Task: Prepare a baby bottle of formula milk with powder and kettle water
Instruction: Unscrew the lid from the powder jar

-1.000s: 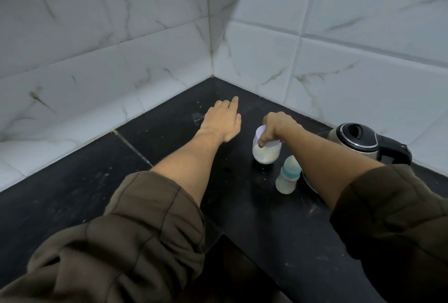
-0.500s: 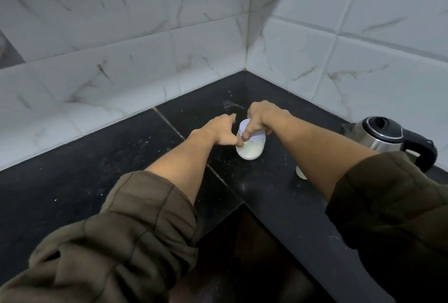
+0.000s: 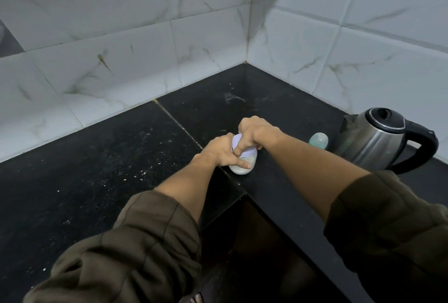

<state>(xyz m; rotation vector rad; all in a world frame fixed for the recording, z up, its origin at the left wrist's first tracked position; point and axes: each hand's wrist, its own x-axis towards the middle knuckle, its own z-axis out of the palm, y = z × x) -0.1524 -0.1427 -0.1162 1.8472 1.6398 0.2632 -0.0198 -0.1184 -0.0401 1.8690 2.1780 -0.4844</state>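
Powder jar [image 3: 242,168], rounded translucent plastic: left hand [image 3: 221,150] clasps it, right hand [image 3: 257,133] grips its lilac lid [image 3: 236,141].

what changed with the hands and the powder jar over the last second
The left hand, which lay flat and open on the counter away from the jar, moved right and closed around the jar's body. The right hand kept its grip on the lilac lid, which remains on. The jar, baby bottle and kettle stayed in place; the camera view shifted.
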